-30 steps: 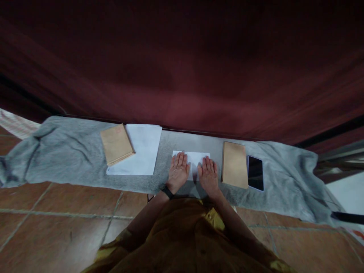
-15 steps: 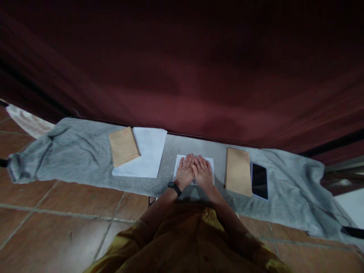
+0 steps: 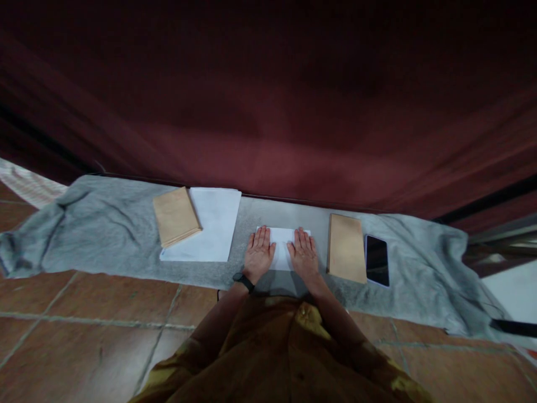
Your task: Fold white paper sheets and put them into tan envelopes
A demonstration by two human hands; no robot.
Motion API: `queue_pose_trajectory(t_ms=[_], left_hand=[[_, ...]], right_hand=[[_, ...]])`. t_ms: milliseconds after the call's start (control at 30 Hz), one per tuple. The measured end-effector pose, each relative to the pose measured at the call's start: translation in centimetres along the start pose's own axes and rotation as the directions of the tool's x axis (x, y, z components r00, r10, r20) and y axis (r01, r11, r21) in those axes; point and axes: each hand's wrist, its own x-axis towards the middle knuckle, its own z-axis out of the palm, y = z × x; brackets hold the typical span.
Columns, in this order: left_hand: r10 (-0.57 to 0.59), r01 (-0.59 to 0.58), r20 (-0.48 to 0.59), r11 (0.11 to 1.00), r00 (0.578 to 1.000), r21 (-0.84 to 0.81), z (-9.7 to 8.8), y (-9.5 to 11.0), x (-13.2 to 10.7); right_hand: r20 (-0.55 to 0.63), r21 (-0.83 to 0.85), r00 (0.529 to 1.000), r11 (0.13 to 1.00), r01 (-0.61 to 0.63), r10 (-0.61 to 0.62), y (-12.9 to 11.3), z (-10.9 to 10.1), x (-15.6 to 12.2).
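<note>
A white sheet of paper [image 3: 281, 254], seemingly folded, lies on the grey cloth in front of me. My left hand [image 3: 259, 256] rests flat over its left side, fingers stretched out and pointing away from me. Over the right side lies my right hand [image 3: 304, 254], also flat with the fingers extended. Between the two thumbs a strip of the paper shows; its side edges are mostly hidden under the hands. A dark watch [image 3: 244, 281] is on my left wrist.
Left of the hands, brown envelopes [image 3: 176, 215] lie partly over a stack of white paper [image 3: 216, 224]. To the right are more brown envelopes [image 3: 347, 246] and a phone [image 3: 377, 260]. Grey cloth [image 3: 104, 224] covers the narrow surface; a dark red curtain [image 3: 268, 145] hangs behind it.
My hands have slid apart, from close together at the paper's middle to its left and right sides. Both remain flat on it. The view has shifted slightly.
</note>
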Motion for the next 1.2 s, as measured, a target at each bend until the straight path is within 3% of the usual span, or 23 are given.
queue_pose_trajectory(t_ms=[167, 300, 567, 700, 800, 867, 1100, 1200], left_hand=[[-0.028, 0.027, -0.037, 1.0, 0.999, -0.014, -0.3, -0.9, -1.1], [-0.049, 0.049, -0.052, 0.999, 0.997, -0.018, -0.6, -1.4, -1.9], [-0.131, 0.13, -0.07, 0.991, 0.989, -0.018, -1.2, -1.7, -3.2], [-0.053, 0.052, -0.07, 0.998, 0.996, -0.021, -1.6, 0.3, -3.9], [0.062, -0.062, 0.012, 0.997, 0.998, -0.039, -1.6, 2.0, -4.5], [0.078, -0.076, 0.049, 0.997, 0.996, -0.032, -1.6, 2.4, -4.9], [0.004, -0.004, 0.014, 1.0, 1.0, -0.003, -1.8, 0.4, -6.3], [-0.016, 0.015, -0.004, 1.0, 1.0, -0.016, -2.1, -0.4, -6.8]], right_hand=[[-0.031, 0.006, 0.996, 0.997, -0.078, 0.078, 0.2, -0.4, -0.4], [0.009, -0.011, 0.993, 0.993, -0.119, 0.119, 0.5, -0.7, -0.8], [-0.033, -0.008, 0.99, 0.991, -0.134, 0.134, 0.8, -1.8, -2.7], [0.059, 0.04, 0.998, 0.999, -0.028, 0.025, -1.4, -2.5, -3.9], [0.126, 0.098, 0.986, 0.99, 0.098, -0.11, -3.0, -2.7, -4.5], [0.132, 0.101, 0.981, 0.987, 0.127, -0.14, -3.2, -2.8, -4.9], [0.104, 0.033, 0.991, 0.997, 0.075, -0.078, -0.9, -3.1, -5.9], [0.122, 0.041, 0.992, 0.999, 0.026, -0.031, 0.2, -3.1, -4.9]])
